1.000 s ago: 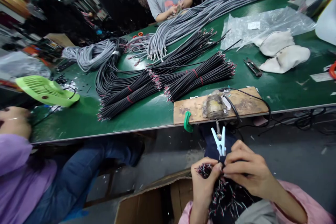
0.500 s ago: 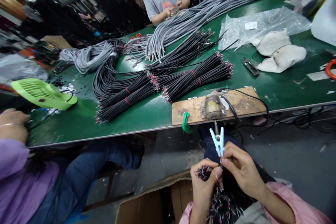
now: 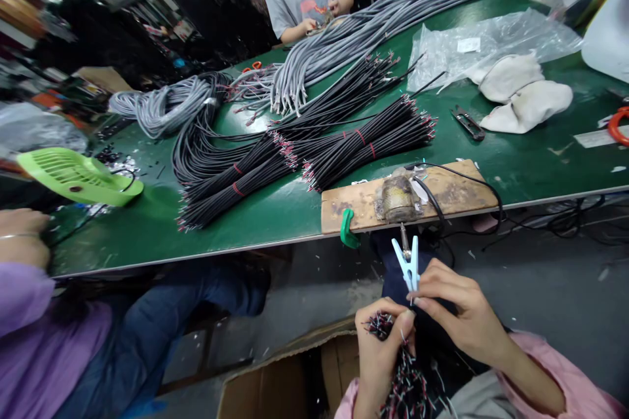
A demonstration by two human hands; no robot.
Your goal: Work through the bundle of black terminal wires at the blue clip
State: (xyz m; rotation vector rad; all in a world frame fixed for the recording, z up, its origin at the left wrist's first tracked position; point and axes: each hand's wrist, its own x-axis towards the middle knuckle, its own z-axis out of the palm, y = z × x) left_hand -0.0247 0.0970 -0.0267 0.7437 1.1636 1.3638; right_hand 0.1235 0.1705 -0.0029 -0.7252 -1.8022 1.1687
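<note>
Purple sleeve [image 3: 24, 294]: a co-worker's, at the far left, near the green fan [image 3: 73, 177].
Black cables [image 3: 211, 206]: red-tied bundles, lying on the green table [image 3: 275, 226].
Cardboard box [image 3: 260, 383]: open, below the table edge; strands could drop in if the grip beside it slackens.
Left hand [image 3: 379, 347]: closed around the wire bunch [image 3: 405, 380], thumb and forefinger pressed together.
Wire bunch condition: ends poke above the fist and tangle below it; a hasty pull could snag neighbours.
Metal rod [image 3: 404, 236]: juts from the wooden board [image 3: 459, 191] toward the hands; heat cannot be told. If hot, a slip could burn fingers.
Blue peg [image 3: 409, 266]: handles up; a knock could shift it.
Right hand [image 3: 455, 308]: thumb and forefinger nearly meeting below the peg; cannot tell whether they pinch a wire.
</note>
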